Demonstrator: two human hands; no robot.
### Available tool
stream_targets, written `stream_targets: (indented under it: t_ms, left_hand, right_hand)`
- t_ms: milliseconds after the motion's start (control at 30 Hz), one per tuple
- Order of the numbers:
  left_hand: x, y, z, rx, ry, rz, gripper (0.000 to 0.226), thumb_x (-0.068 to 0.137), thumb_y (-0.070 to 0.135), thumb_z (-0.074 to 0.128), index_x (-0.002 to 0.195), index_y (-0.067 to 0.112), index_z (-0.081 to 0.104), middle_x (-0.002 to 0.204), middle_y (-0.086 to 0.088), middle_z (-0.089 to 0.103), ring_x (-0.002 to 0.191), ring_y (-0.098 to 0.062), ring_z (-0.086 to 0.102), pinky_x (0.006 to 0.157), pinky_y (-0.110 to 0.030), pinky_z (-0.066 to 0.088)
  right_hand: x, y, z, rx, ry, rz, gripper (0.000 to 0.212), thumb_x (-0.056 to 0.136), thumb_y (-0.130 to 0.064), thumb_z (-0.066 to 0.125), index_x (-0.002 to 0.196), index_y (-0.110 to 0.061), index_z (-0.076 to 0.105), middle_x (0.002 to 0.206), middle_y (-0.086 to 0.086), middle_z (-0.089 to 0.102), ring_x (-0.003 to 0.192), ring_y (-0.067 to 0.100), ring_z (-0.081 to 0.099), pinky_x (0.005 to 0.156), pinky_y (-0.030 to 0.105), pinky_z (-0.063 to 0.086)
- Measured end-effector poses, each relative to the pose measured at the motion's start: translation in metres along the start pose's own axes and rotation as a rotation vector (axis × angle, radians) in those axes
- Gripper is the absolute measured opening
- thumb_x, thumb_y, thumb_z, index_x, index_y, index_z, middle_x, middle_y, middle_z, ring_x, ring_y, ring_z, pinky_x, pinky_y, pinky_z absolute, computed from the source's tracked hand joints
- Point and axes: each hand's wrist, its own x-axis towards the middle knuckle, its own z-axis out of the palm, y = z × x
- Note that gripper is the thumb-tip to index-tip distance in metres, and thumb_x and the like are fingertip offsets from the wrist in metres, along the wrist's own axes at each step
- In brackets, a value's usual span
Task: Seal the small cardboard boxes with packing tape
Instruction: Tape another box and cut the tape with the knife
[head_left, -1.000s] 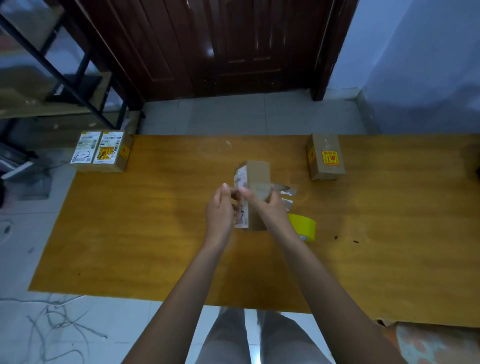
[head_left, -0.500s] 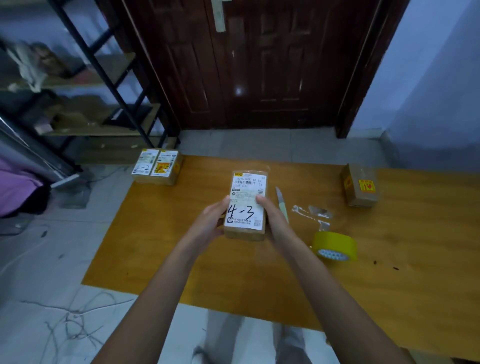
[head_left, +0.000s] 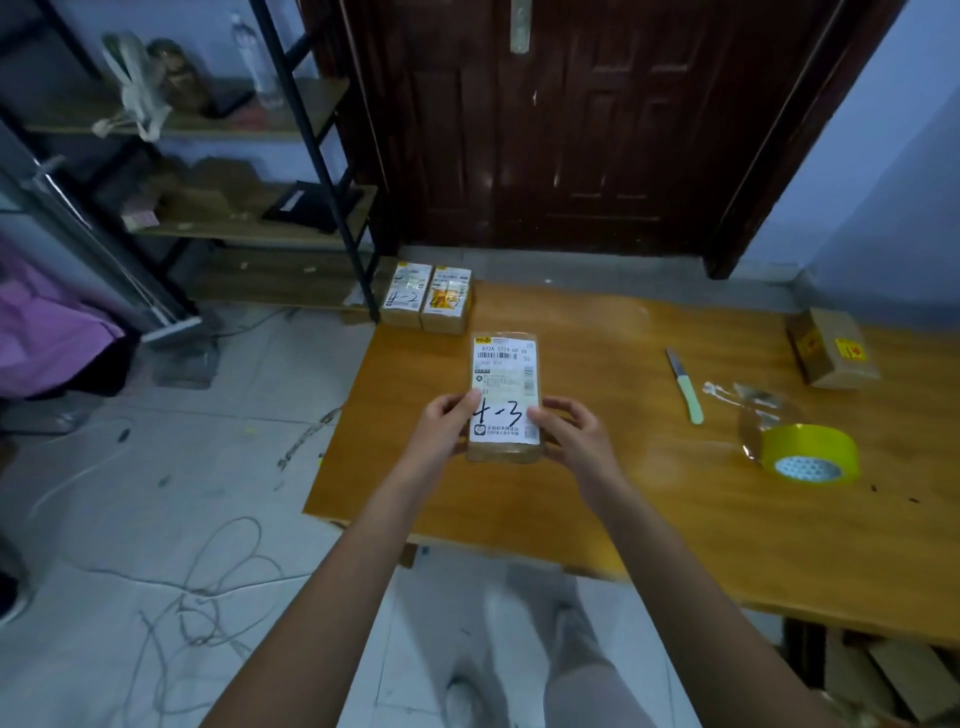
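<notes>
Orange-brown wood fills my feed: the table (head_left: 597, 519) runs from the centre out to the right edge, with a dark panelled door (head_left: 571, 130) shut behind it and a metal shelf rack (head_left: 311, 130) standing on the pale tiled floor to the left.

Both of my arms reach in from below. Between them sits the labelled box (head_left: 505, 397), a small cardboard carton held over the table's near-left part, its white shipping label facing up with "4-3" handwritten across it. My left hand (head_left: 441, 426) grips the box's left edge, thumb laid over the label, fingers curled underneath. My right hand (head_left: 571, 431) holds the right edge the same way, thumb on top and fingers wrapped round the side. I cannot tell whether the box rests on the wood or is lifted just clear of it.

At the table's far left corner, two taped boxes (head_left: 427, 304) sit side by side, touching. A plain box with yellow stickers (head_left: 831, 353) lies near the far right edge.

The yellow tape roll (head_left: 808, 454) lies on the right, with a crumpled scrap of clear tape (head_left: 753, 402) just beyond it. Between that scrap and the labelled box lies a small knife (head_left: 685, 384) with a pale green handle, blade pointing away from me.
</notes>
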Motion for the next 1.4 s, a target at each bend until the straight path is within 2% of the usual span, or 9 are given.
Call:
stream_targets:
  t_ms: [267,400,600,767,867,967,1133,1300,1400]
  left_hand:
    - [0.05,0.004,-0.041,-0.023,-0.009,-0.005,0.033,0.091,0.047,0.06,0.11,0.02,0.06,0.1,0.001,0.073,0.08,-0.008,0.072,0.061,-0.02,0.055]
    - [0.098,0.019,-0.056,0.03,-0.009,-0.016,0.034,0.089,0.048,0.062,0.109,0.021,0.059,0.107,0.002,0.071,0.093,-0.011,0.07,0.072,-0.025,0.056]
    - [0.189,0.045,-0.099,0.248,0.179,-0.045,0.024,0.096,0.044,0.053,0.105,0.023,0.057,0.106,0.003,0.062,0.096,-0.013,0.061,0.084,-0.03,0.052]
    - [0.252,0.04,-0.127,0.548,0.406,0.024,0.019,0.097,0.037,0.054,0.106,0.02,0.054,0.114,-0.003,0.059,0.099,-0.018,0.056,0.088,-0.036,0.049]
    - [0.287,0.035,-0.138,0.623,0.43,0.066,0.025,0.095,0.032,0.058,0.114,0.017,0.056,0.122,-0.004,0.057,0.107,-0.021,0.058,0.092,-0.038,0.05]
    - [0.319,0.035,-0.143,0.679,0.416,0.072,0.031,0.094,0.032,0.06,0.122,0.019,0.055,0.129,-0.004,0.053,0.109,-0.021,0.057,0.09,-0.036,0.05]
    - [0.353,0.031,-0.145,0.774,0.349,0.064,0.029,0.096,0.015,0.054,0.124,0.013,0.057,0.133,-0.01,0.051,0.112,-0.026,0.057,0.089,-0.033,0.052]
    - [0.358,0.026,-0.146,0.786,0.31,0.047,0.028,0.094,0.009,0.054,0.122,0.011,0.059,0.134,-0.009,0.049,0.108,-0.025,0.059,0.09,-0.04,0.055]
    - [0.357,0.03,-0.149,0.791,0.276,0.045,0.031,0.092,0.009,0.055,0.123,0.01,0.059,0.135,-0.009,0.048,0.114,-0.027,0.056,0.092,-0.042,0.053]
  right_hand:
    - [0.047,0.0,0.044,-0.007,0.026,0.004,0.028,0.084,-0.02,0.075,0.109,-0.016,0.063,0.094,0.002,0.075,0.082,0.014,0.074,0.062,0.023,0.055]
    - [0.095,-0.003,0.056,0.028,0.044,0.016,0.029,0.085,-0.02,0.074,0.111,-0.016,0.063,0.099,0.004,0.074,0.084,0.014,0.073,0.063,0.024,0.055]
    - [0.192,-0.027,0.056,0.021,0.12,0.021,0.029,0.088,-0.019,0.071,0.114,-0.02,0.058,0.106,0.003,0.071,0.089,0.015,0.072,0.065,0.024,0.057]
    - [0.265,-0.031,0.045,-0.039,0.219,0.045,0.039,0.089,-0.014,0.07,0.124,-0.011,0.055,0.109,0.005,0.068,0.089,0.015,0.069,0.062,0.021,0.056]
    - [0.304,-0.023,0.038,-0.103,0.258,0.073,0.043,0.088,-0.013,0.071,0.128,-0.009,0.056,0.116,0.008,0.067,0.097,0.021,0.069,0.076,0.033,0.059]
    - [0.332,-0.012,0.037,-0.157,0.309,0.103,0.044,0.087,-0.014,0.071,0.129,-0.008,0.057,0.118,0.01,0.066,0.101,0.025,0.067,0.089,0.044,0.057]
    - [0.347,0.003,0.047,-0.213,0.323,0.086,0.039,0.088,-0.015,0.071,0.125,-0.007,0.06,0.116,0.009,0.065,0.101,0.026,0.066,0.087,0.045,0.057]
    - [0.345,0.016,0.064,-0.306,0.351,0.003,0.034,0.092,-0.022,0.067,0.124,-0.011,0.063,0.113,0.006,0.069,0.094,0.017,0.067,0.076,0.024,0.058]
    - [0.342,0.014,0.068,-0.345,0.341,0.002,0.037,0.094,-0.025,0.063,0.129,-0.012,0.06,0.114,0.002,0.068,0.102,0.021,0.067,0.082,0.03,0.057]
